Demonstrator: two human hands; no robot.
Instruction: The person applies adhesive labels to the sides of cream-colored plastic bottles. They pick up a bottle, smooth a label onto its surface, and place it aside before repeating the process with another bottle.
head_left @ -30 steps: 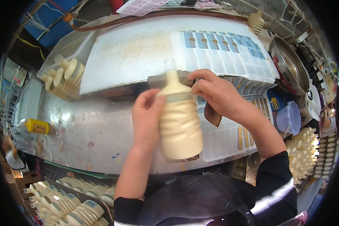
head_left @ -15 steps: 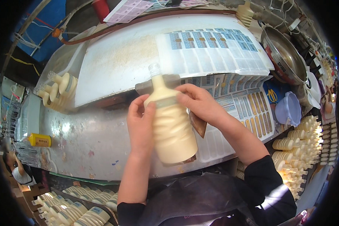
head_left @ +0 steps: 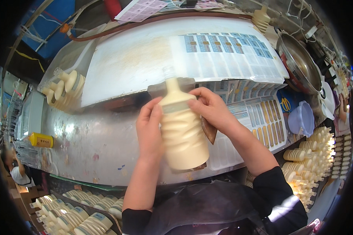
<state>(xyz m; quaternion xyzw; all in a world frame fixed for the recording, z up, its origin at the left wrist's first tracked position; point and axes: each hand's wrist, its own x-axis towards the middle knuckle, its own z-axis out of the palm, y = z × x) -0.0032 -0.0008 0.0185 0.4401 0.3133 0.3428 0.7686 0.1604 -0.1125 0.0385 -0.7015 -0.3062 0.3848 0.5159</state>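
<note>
Head view, A: Where is the bottle (head_left: 184,137) relative to the fingers?

B: Between both hands, over the tabletop (head_left: 94,143), neck pointing away from the wearer. Left hand (head_left: 150,123) grips its left shoulder, right hand (head_left: 213,109) its right; fingers closed on it, thumbs in front near the ends of the greyish band (head_left: 175,107).

A: Change against one second earlier?

B: Right fingertips were bunched at the band's right end; now the right thumb lies along the front, roughly mirroring the left.

A: Materials, shapes?

B: Bottle: cream, wavy slanting ridges, translucent neck tip. Brown support (head_left: 210,132) behind; contact with bottle unclear. Tabletop: shiny grey, paint-flecked.
</note>
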